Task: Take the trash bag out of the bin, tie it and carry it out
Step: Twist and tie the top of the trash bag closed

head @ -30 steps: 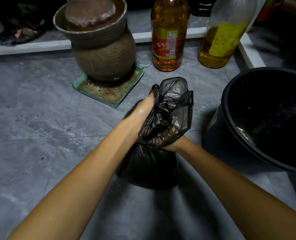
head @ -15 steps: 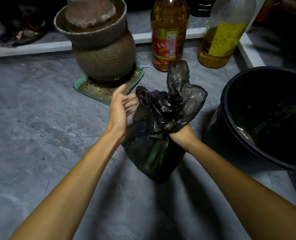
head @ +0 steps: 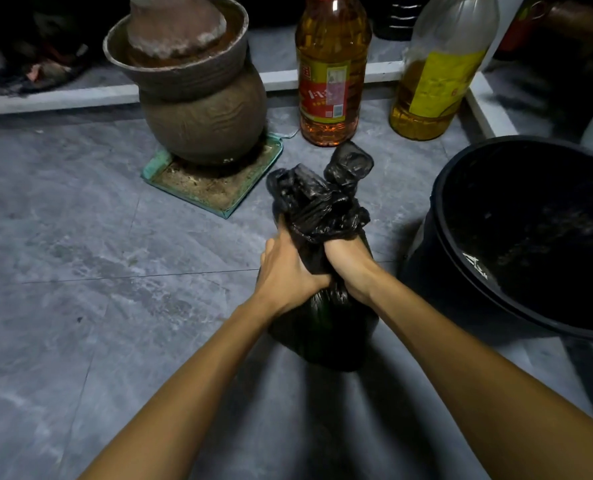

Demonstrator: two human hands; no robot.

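A black trash bag stands on the grey tiled floor in the middle of the view, out of the bin. Its bunched top sticks up in crumpled folds above my hands. My left hand clasps the bag's neck from the left. My right hand grips the same neck from the right, touching the left hand. The black bin stands just to the right, with no bag inside and a grimy inner wall.
A brown clay jar sits on a green tray at the back left. Two oil bottles stand behind the bag, along a white ledge. Grey floor tiles lie to the left and front.
My left hand, open and off the bag half a second ago, has closed on the neck beside my right hand. The bag's top has been gathered tighter and sits lower.
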